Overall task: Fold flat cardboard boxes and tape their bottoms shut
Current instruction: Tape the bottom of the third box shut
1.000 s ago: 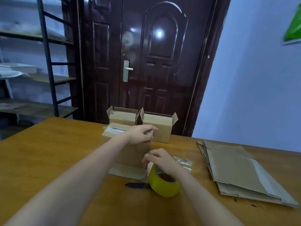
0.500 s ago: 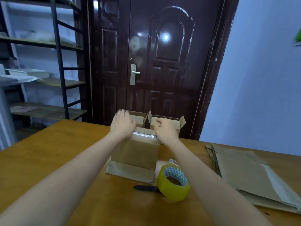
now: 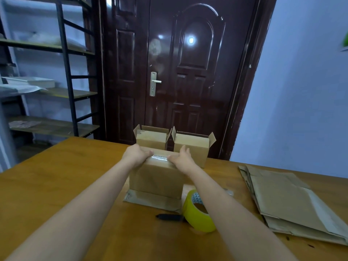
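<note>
A cardboard box (image 3: 156, 178) stands upside down on the table, its lower flaps spread on the wood. A strip of clear tape (image 3: 160, 158) runs across its closed top seam. My left hand (image 3: 137, 154) rests on the top left of the box, thumb pointing along the tape. My right hand (image 3: 181, 157) lies flat on the top right, fingers straight, thumb toward the tape. A yellow tape roll (image 3: 197, 213) lies on the table by my right forearm.
Two folded boxes (image 3: 151, 138) (image 3: 192, 146) stand open-topped at the table's far edge. A stack of flat cardboard (image 3: 282, 200) lies at the right. A black tool (image 3: 167, 217) lies left of the roll. A door and shelves stand behind the wooden table (image 3: 56, 185).
My right hand let go of the tape roll and moved up onto the box top. Both hands now lie on the taped seam, a little farther apart than half a second ago.
</note>
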Tool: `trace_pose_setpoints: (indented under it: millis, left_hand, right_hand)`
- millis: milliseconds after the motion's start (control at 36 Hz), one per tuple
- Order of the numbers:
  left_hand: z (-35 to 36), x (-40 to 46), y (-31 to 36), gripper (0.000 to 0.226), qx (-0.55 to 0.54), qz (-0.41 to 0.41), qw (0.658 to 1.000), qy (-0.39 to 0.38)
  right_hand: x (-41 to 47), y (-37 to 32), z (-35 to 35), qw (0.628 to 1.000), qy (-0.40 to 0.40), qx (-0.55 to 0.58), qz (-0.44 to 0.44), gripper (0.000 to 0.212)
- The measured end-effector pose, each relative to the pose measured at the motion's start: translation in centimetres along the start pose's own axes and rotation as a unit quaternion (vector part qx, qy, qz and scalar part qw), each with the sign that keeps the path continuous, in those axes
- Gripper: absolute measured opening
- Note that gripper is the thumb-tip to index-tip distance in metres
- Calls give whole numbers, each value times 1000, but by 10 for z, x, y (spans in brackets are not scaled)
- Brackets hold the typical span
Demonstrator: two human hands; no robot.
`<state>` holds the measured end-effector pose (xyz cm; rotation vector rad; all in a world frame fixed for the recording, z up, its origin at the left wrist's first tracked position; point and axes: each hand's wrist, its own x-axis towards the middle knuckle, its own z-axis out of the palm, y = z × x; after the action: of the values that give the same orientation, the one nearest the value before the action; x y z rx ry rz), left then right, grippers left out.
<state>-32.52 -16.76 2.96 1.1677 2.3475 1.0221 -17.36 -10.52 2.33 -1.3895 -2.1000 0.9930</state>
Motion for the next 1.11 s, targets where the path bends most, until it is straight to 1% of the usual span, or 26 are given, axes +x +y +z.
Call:
trace_pose_setpoints:
  millis: [83, 167, 222, 306, 472, 583, 667, 750, 806, 861, 889, 944, 1000, 1028, 1111]
  left_hand:
    - [-1, 1, -4, 65, -94, -45, 994, -28]
    - [-2, 0, -11, 76, -151, -77, 984, -57]
    - [-1, 0, -13, 72, -175, -80, 979, -65]
    - [0, 0, -14, 67, -204, -83, 973, -74]
    - [-1, -2, -15, 71, -246, -110, 959, -88]
    - [-2, -2, -17, 74, -271, -134, 947, -107]
    - [-4, -2, -18, 67, -279, -142, 941, -130]
    - [-4, -3, -20, 65, -283, -147, 936, -150]
    - [-4, -4, -19, 64, -276, -141, 941, -139]
    - [-2, -6, -18, 63, -261, -129, 948, -127]
    - [-1, -6, -19, 66, -254, -120, 953, -116]
    - [-1, -7, -18, 77, -212, -112, 968, -74]
    - [-6, -11, -18, 82, -171, -115, 978, -20]
    - [-8, -11, -19, 82, -176, -111, 978, -12]
    - [-14, -1, -24, 89, -205, -71, 976, 1]
  right_hand:
    - [1, 1, -2, 999, 1, 52, 16, 93]
    - [2, 5, -3, 994, -8, 97, 50, 101]
    - [3, 9, -4, 988, -21, 133, 76, 106]
    - [3, 13, -4, 974, -41, 199, 99, 110]
    - [5, 16, -4, 947, -51, 292, 119, 114]
    - [6, 18, -4, 940, -58, 312, 126, 114]
    - [8, 19, -5, 935, -68, 323, 132, 115]
    - [8, 20, -4, 927, -69, 336, 150, 118]
    - [6, 18, -4, 920, -69, 345, 172, 117]
    - [1, 14, -4, 916, -80, 343, 192, 99]
    - [-2, 13, -4, 919, -84, 333, 195, 89]
    - [-5, 9, -6, 930, -73, 309, 187, 79]
    - [-5, 4, -9, 933, -67, 306, 178, 75]
    - [-6, 1, -11, 933, -71, 310, 170, 73]
    - [-6, -8, -17, 937, -63, 313, 143, 77]
